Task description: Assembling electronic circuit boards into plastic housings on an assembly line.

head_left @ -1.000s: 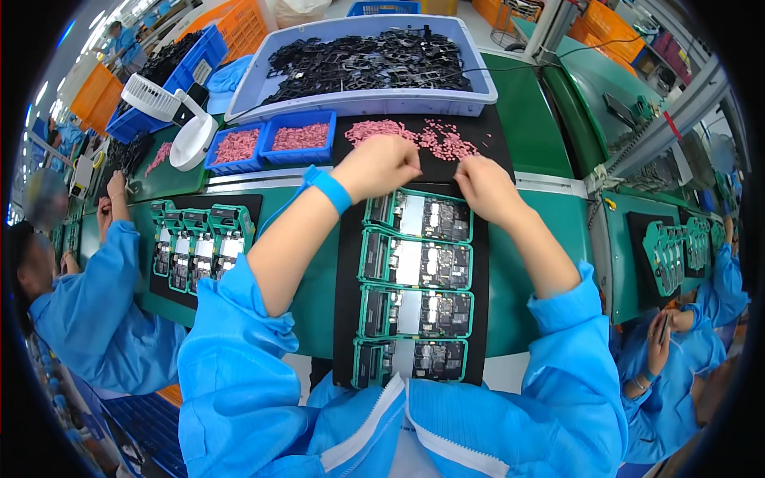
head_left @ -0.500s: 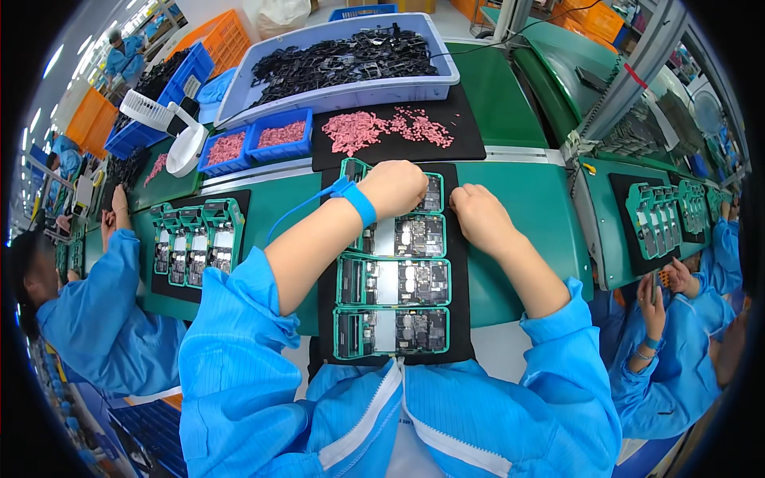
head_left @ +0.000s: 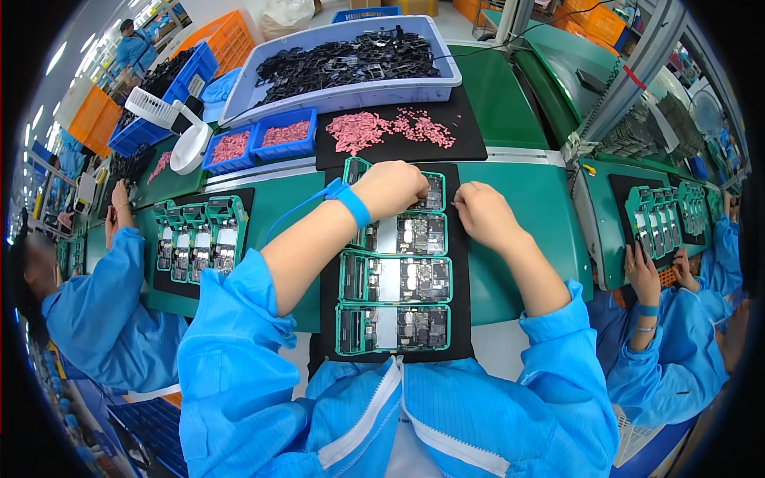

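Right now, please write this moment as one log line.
left hand: over boards, far end | right hand: curled, right of boards | pink pieces: in blue bins, on far mat

A white fan (head_left: 153, 107) stands left, an orange crate (head_left: 226, 41) and pale bag (head_left: 287, 16) beyond.

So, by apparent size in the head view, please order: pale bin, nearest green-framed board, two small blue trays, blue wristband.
Pale bin
Nearest green-framed board
Two small blue trays: too alike to rank
Blue wristband
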The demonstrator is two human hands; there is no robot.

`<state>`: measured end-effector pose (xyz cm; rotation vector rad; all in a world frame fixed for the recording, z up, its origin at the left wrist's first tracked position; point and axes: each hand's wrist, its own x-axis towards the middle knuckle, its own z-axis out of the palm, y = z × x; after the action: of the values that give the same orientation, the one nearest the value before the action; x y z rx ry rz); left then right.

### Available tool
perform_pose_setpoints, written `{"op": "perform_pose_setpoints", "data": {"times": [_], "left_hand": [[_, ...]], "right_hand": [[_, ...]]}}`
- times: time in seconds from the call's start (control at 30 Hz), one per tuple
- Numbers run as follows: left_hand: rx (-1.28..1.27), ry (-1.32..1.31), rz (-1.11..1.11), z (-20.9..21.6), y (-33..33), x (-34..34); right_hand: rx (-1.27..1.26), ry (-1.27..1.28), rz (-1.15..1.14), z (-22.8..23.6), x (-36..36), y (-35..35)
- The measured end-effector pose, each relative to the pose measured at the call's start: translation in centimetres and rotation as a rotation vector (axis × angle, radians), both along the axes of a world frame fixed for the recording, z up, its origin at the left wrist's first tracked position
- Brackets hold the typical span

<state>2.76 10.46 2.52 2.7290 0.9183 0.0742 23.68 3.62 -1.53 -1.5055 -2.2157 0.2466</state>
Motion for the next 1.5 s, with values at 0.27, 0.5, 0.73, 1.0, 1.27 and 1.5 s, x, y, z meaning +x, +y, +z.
{"op": "perform_pose_setpoints", "data": {"times": [0.27, 0.5, 0.73, 1.0, 1.27, 1.5], "left_hand": [[0.175, -0.152, -0.187, -1.6, 0.2, -3.1], [0.104, -0.087, -0.112, -1.8, -0.4, -4.0], [0.367, 0.022, -0.167, -2.1, -1.8, -4.1], [0.354, -0.033, -0.113, -2.2, -2.8, -5.3], [0.349, -0.042, -0.125, -2.5, -3.5, -5.2], [0.398, -0.038, -0.106, -2.0, -3.2, -5.3]], "right_hand": [[-0.193, 0.291, 0.130, 1.8, -2.8, -1.8], [-0.087, 0.117, 0.257, 1.7, -4.7, -2.5], [-0.093, 0.021, 0.286, 2.3, -5.9, -3.1], [-0.032, -0.042, 0.320, 2.2, -7.0, -3.8], [0.027, -0.210, 0.290, 2.2, -7.8, -4.7], [0.085, -0.044, 0.325, 1.9, -5.5, -5.8]]}}
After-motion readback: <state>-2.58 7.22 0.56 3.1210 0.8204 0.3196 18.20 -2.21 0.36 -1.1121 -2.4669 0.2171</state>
